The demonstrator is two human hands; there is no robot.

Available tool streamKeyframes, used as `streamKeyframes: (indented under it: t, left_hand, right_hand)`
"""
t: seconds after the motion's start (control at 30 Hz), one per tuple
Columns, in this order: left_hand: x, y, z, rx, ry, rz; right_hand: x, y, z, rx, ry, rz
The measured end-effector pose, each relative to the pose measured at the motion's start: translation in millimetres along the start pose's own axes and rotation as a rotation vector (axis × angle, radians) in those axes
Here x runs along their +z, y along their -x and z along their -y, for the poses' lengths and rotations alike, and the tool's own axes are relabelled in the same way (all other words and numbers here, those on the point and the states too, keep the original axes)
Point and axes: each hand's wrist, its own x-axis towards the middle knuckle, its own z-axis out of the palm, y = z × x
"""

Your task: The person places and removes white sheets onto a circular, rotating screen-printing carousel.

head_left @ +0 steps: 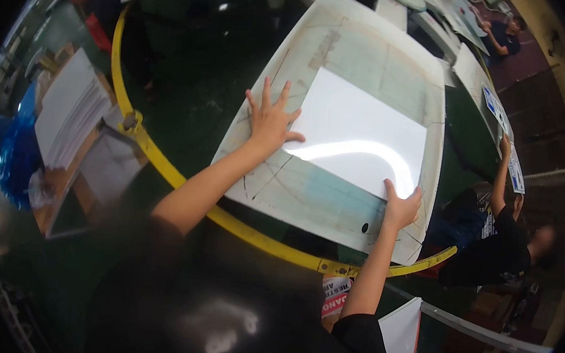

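A glossy white sheet lies at a slant on a pale, worn board with dark marks along its edges. My left hand has its fingers spread at the sheet's left edge, the thumb close to the lower left corner. At the lower right corner, my right hand has its thumb on the sheet and its fingers at the right edge; thumb and fingers are apart. A bright curved reflection crosses the lower part of the sheet.
A yellow curved rail runs round the near side of the board. Stacked white sheets stand at left. A co-worker at right holds a printed sheet; another person is at the upper right.
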Motion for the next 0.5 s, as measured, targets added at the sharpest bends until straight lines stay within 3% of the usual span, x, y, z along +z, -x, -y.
streamKeyframes:
  t: [0.1, 0.2, 0.37, 0.5]
  left_hand:
    - [-4, -3, -1, 0.027, -0.021, 0.017]
    - [-11, -7, -7, 0.051, -0.06, 0.066]
    - [-25, -12, -25, 0.06, -0.255, 0.176]
    - [-26, -4, -39, 0.103, -0.33, 0.026]
  right_hand:
    - [4, 4, -3, 0.046, 0.03, -0.018]
    - [7, 12, 1, -0.071, 0.107, -0.236]
    - [3, 5, -24, -0.315, -0.04, 0.114]
    - [-34, 10, -72, -0.318, -0.392, 0.212]
